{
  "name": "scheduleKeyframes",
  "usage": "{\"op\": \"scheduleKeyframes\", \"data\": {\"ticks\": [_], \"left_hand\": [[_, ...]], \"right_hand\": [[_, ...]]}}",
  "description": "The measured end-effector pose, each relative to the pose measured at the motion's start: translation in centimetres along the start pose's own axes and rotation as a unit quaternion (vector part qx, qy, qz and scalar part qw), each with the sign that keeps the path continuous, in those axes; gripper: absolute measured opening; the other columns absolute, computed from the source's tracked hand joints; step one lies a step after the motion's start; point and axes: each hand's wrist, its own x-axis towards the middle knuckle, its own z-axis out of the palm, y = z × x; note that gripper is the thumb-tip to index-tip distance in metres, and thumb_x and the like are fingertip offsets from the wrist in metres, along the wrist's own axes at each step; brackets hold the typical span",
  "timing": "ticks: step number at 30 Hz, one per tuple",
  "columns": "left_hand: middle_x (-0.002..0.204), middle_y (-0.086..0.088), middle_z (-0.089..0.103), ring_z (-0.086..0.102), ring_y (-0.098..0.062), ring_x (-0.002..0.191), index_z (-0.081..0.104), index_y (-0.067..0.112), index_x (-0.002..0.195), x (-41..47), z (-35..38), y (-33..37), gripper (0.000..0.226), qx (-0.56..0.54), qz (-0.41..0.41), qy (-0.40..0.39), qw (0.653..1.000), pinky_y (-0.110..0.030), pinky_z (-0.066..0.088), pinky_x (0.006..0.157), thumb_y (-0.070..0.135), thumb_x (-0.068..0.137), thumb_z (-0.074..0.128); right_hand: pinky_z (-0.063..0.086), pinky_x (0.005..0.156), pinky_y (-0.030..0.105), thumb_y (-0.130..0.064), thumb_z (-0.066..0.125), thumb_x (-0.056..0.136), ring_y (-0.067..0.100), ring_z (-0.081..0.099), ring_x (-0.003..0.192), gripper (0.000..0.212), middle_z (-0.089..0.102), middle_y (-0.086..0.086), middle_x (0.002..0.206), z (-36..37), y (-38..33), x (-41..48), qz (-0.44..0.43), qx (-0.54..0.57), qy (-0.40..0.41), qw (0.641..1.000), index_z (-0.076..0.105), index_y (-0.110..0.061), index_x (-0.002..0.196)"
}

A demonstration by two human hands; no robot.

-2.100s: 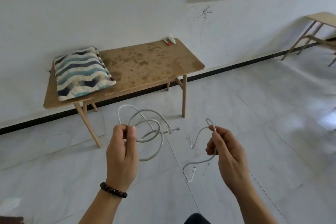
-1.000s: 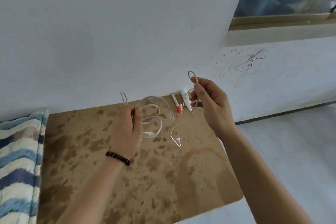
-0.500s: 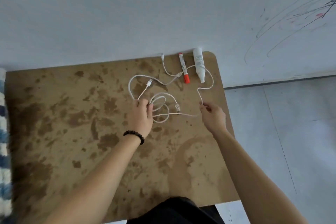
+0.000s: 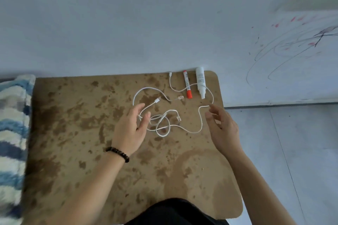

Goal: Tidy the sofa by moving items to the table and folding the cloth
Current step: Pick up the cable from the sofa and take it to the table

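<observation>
White cable (image 4: 201,120) lies in loose loops on the far right part of the worktop (image 4: 73,133), with one strand running past the red-capped marker (image 4: 187,86) and the white bottle (image 4: 200,82). It is judged light, limp and prone to tangling. The best hold is across the bunched loops, not at the plug ends. The left hand (image 4: 130,129) hovers over the tangle, fingers (image 4: 137,110) spread and empty. The right hand (image 4: 223,129) sits just beside the outer bend, fingers relaxed, holding nothing. The worktop is stained brown board against a pale wall, with striped fabric (image 4: 12,124) at its left edge and grey floor (image 4: 292,151) to the right.
</observation>
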Motion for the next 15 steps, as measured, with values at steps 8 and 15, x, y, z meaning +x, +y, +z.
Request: {"op": "scheduleKeyframes", "data": {"ticks": [8,15], "left_hand": [[0.118,0.009,0.064,0.061,-0.003,0.109,0.051,0.02,0.131,-18.6,-3.3,6.0,0.037,-0.242,-0.11,0.234,0.935,-0.021,0.05,0.089,0.037,0.097,0.054],[0.105,0.009,0.068,0.062,0.002,0.1,0.055,0.034,0.111,-36.7,1.3,6.5,0.026,-0.221,-0.286,0.348,0.865,-0.015,0.05,0.078,0.015,0.093,0.06]], "right_hand": [[0.048,0.092,0.024,-0.037,0.06,0.093,0.005,0.058,0.119,0.048,0.058,-0.016,0.131,-5.6,0.1,-10.6,-0.137,0.17,-0.159,0.963,0.048,-0.038,0.14],[0.05,0.079,0.013,-0.028,0.061,0.095,0.004,0.063,0.103,0.027,0.066,-0.014,0.111,-4.8,5.8,-18.2,-0.137,0.14,-0.303,0.933,0.06,-0.037,0.12]]}}
